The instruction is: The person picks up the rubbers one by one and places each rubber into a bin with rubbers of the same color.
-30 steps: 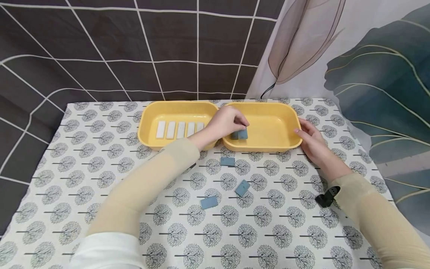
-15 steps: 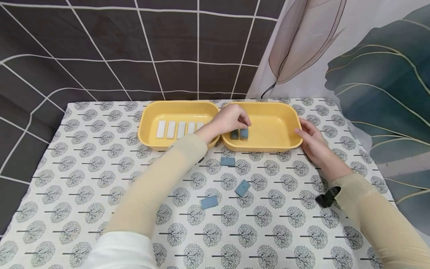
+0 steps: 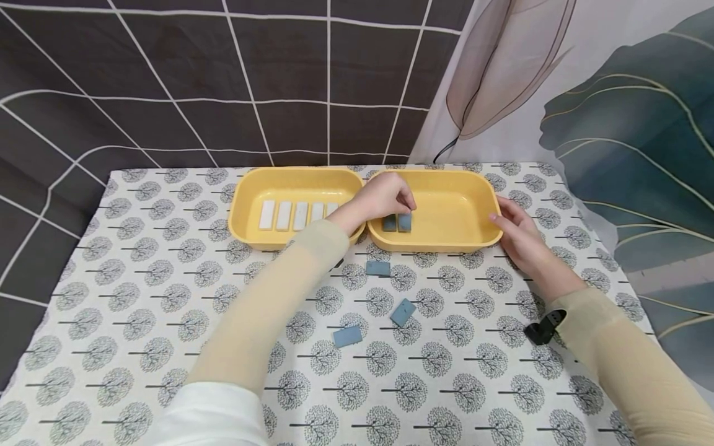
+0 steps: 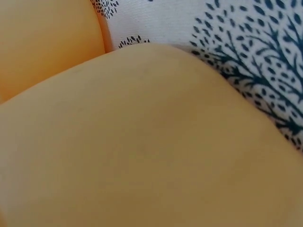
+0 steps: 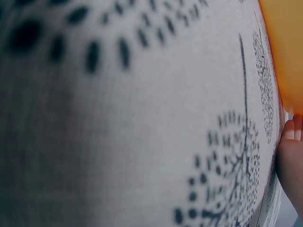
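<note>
Your left hand [image 3: 385, 194] pinched the far end of a blue block [image 3: 404, 224] inside the right yellow box [image 3: 440, 247]; its long axis ran away from you, parallel to the neighbouring block [image 3: 388, 224]. Your right hand [image 3: 521, 235] gripped the box's right end.

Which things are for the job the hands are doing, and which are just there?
Probably for the job:
right yellow tray, held by the right hand
five blue pieces: two inside, one touched by the left hand; three outside
left yellow tray, with white pieces inside

Probably just there:
tree-print cloth underneath
gridded backdrop
leafy curtain
</note>
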{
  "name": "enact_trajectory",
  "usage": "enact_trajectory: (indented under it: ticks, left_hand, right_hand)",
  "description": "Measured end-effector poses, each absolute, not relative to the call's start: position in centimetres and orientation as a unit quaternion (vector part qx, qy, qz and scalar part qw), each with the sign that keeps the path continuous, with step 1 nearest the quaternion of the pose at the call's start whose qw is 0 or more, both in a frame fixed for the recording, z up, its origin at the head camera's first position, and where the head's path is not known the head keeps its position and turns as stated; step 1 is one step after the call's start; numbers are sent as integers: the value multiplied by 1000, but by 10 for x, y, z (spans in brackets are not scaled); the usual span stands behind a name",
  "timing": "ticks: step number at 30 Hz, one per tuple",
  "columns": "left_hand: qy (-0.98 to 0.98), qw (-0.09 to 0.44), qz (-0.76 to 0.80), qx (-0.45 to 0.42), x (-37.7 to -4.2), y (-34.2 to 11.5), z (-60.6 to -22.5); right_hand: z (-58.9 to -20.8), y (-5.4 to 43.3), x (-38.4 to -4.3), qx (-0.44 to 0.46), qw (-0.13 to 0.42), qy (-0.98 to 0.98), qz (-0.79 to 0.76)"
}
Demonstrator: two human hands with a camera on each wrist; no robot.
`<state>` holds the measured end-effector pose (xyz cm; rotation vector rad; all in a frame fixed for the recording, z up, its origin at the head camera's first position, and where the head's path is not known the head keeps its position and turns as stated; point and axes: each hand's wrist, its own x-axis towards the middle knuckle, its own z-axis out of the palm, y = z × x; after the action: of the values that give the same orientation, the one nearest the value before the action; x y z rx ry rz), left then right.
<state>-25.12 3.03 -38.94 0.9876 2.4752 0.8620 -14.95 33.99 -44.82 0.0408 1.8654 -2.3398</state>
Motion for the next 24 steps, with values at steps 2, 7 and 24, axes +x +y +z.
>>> enact_trajectory:
  ticks: [2,7,24]
  left_hand:
    - [873,165,291,354,-252,31,-390]
    - [880,157,263,364,-253,32,-391]
    - [888,155,246,357,-257,36,-395]
  right_hand:
    - [-448,340,-150,13,74,622,-779]
    - [-449,340,-150,10,73,619,-782]
    - [-450,340,-150,12,72,623,-778]
